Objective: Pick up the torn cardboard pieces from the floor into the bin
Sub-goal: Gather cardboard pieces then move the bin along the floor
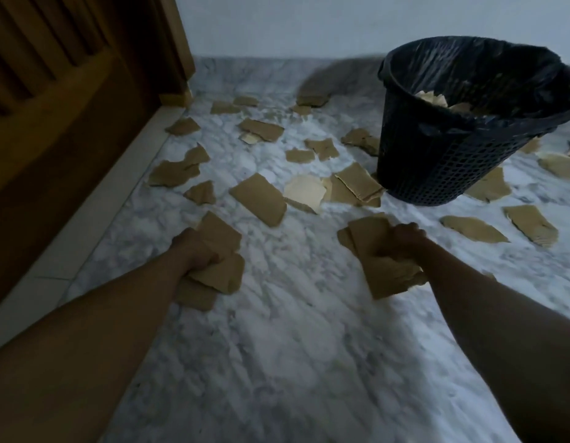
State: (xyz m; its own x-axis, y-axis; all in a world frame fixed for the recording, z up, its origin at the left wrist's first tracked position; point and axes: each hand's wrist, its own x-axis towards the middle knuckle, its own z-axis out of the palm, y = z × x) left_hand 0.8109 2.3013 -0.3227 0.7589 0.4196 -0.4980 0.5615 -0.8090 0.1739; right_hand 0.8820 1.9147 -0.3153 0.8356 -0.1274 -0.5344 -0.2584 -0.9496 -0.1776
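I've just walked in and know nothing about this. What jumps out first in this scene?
Two bare arms reach forward, the left hand and the right hand each gripping a bunch of torn cardboard pieces. Many more brown scraps lie scattered over the white marble floor ahead. A black mesh bin with a dark liner stands at the upper right, a few pieces already inside, and a wooden door fills the left side.

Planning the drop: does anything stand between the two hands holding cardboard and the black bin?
Nothing visible does: the left hand and right hand grip brown torn cardboard pieces; the black mesh bin stands open.
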